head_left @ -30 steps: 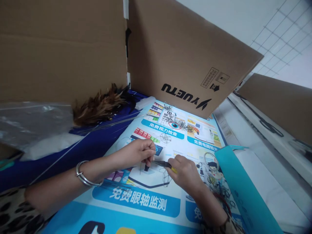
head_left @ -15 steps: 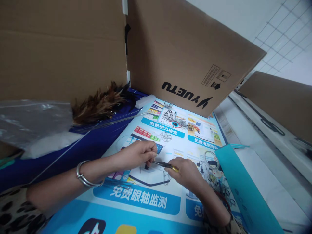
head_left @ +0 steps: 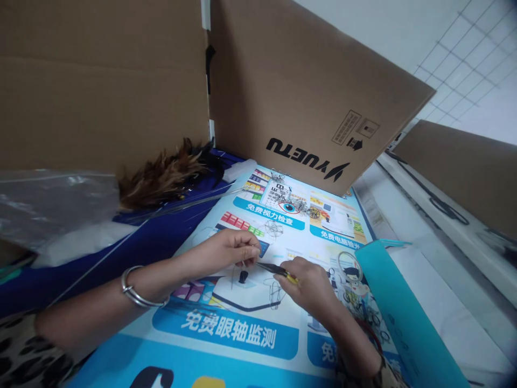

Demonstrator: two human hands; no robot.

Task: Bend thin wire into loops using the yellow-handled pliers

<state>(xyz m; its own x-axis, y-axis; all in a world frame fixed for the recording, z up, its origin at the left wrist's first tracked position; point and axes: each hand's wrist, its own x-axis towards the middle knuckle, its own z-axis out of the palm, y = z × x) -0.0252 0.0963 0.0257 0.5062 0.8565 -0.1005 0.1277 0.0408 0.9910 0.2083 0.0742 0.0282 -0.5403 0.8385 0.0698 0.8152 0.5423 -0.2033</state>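
My right hand (head_left: 309, 280) is closed around the yellow-handled pliers (head_left: 274, 268), whose dark jaws point left. The jaw tips meet the fingertips of my left hand (head_left: 241, 248). Thumb and fingers of that hand are pinched together on a thin wire, of which only a faint strand shows below them. Both hands are above a printed poster (head_left: 226, 334). Bent wire pieces (head_left: 276, 293) lie on it just below the pliers, and a round wire shape (head_left: 273, 229) lies beyond my left hand.
Cardboard panels (head_left: 258, 81) stand at the back and left. Brown feathers (head_left: 159, 180) and a clear plastic bag (head_left: 56, 202) lie at left beside long straight wires (head_left: 194, 200). A teal box (head_left: 404, 307) stands at right near a heap of wire rings (head_left: 363, 302).
My left hand has turned slightly and its fingers have loosened and shifted at the plier tips. My right hand keeps the pliers almost in place. The camera view has shifted a little.
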